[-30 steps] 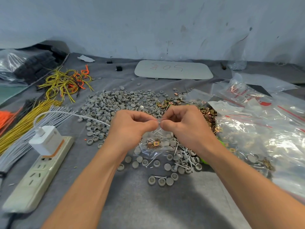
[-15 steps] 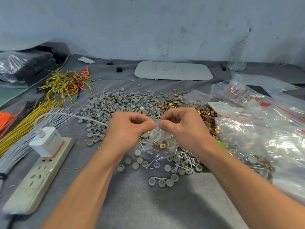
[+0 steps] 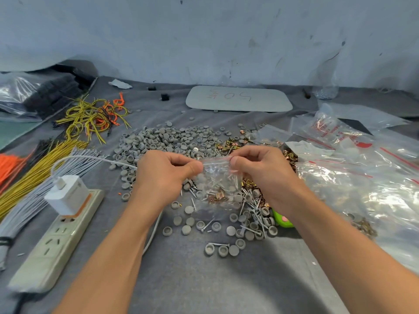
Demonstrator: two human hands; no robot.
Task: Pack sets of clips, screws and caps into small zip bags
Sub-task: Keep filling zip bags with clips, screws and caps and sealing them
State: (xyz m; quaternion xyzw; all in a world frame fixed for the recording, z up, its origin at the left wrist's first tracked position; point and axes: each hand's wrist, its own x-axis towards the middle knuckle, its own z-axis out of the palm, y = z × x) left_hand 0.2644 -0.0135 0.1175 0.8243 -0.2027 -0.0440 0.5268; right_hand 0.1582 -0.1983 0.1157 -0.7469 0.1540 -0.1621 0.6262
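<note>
Shows a downward view over a grey cloth-covered table (image 3: 181, 279), with two bare forearms reaching in from below. Shows the left hand (image 3: 165, 175) and the right hand (image 3: 260, 171) raised just above the cloth, each pinching one top corner of a small clear zip bag (image 3: 217, 189) between thumb and curled fingers, stretching the bag's mouth taut between them. Holds copper-coloured clips, screws and grey caps inside, sagging to the bottom.

Underneath and around: a wide heap of loose caps (image 3: 172, 141), a patch of loose clips (image 3: 231, 146), scattered screws (image 3: 251, 207). To the right, a pile of filled bags (image 3: 362, 189); to the left, a power strip (image 3: 56, 234).

Looks like the sealing step; cannot tell whether the zip track is already closed.

Risks from here: leaving a gap in the seal, if the fingers skip part of the track or a screw lies across the mouth, and so spilling the set later. Piercing the thin film with a screw tip, if squeezed hard. Dropping the bag into the loose parts, if one corner slips.
</note>
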